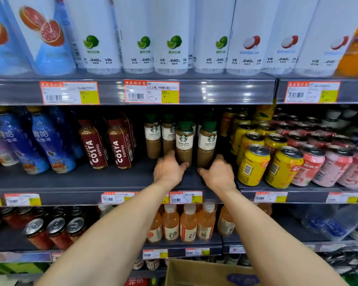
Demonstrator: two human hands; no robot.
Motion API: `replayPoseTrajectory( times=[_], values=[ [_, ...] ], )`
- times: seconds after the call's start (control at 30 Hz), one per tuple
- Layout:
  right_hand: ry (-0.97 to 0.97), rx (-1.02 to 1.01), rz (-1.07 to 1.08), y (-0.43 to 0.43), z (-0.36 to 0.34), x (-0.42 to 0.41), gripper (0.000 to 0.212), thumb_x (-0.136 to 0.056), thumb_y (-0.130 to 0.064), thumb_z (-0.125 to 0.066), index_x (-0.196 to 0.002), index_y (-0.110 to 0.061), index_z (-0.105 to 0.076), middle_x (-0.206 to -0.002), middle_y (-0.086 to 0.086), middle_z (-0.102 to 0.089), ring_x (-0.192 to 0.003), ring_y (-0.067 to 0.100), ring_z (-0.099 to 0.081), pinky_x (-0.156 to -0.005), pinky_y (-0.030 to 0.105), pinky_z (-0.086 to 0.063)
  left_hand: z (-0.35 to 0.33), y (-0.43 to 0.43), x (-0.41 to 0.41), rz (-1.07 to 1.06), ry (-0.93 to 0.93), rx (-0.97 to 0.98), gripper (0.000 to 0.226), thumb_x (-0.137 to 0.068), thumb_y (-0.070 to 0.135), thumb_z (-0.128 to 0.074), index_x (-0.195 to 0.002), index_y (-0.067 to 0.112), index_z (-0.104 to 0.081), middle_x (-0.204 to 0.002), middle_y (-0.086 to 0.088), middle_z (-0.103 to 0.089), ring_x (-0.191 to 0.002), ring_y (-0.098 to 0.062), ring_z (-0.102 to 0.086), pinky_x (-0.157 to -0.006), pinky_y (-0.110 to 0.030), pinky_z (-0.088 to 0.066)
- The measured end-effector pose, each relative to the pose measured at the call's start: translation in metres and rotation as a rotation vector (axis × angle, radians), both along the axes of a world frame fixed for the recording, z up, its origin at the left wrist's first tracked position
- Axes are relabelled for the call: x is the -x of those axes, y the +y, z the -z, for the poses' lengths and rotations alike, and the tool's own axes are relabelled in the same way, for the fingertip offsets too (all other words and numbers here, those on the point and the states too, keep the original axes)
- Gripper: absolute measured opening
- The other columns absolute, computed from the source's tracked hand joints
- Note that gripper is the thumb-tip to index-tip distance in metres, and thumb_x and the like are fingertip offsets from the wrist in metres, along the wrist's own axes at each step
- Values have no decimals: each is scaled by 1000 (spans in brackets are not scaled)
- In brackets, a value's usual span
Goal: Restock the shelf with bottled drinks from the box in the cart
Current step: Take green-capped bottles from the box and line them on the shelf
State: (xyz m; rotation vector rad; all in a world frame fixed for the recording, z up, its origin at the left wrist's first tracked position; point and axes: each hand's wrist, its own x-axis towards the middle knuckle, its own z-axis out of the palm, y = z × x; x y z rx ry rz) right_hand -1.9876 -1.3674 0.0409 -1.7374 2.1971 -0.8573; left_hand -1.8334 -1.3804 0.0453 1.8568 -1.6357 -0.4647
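Two grips closed | left hand [169,169]: left latte [184,141] | right hand [217,172]: right latte [207,142] | cans [253,164] beside

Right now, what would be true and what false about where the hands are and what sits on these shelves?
1. The left hand and right hand each grip a latte bottle on the middle shelf. True.
2. The Costa coffee bottles stand right of the lattes. False: they stand to the left.
3. Yellow cans sit right of the lattes. True.
4. Cans stand on the shelf above the lattes. False: tall white bottles stand there.
5. A cardboard box shows at the bottom edge. True.
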Motion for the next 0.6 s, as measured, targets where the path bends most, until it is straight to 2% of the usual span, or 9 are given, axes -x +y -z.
replayPoseTrajectory(
  times=[0.2,0.6],
  values=[
    [53,27,-3,0,2,-1,51,-89,-39,-70,-118,-1,-50,-120,22,-62,-115,41,-55,-88,41,-47,2,-4,3,-9,-21,13,49,-83,54,-68,-113,19,-53,-113,-12,-65,-113,-35,-56,-85,-39,-49],
    [107,31,-2,3,1,-4,50,-92,-39,-66,-121,-2,-49,-123,20,-60,-115,38,-55,-91,40,-45,1,0,7,-33,-44,24,54,-81,59,-69,-111,18,-51,-109,-14,-63,-111,-35,-55,-81,-38,-46]
  ],
)
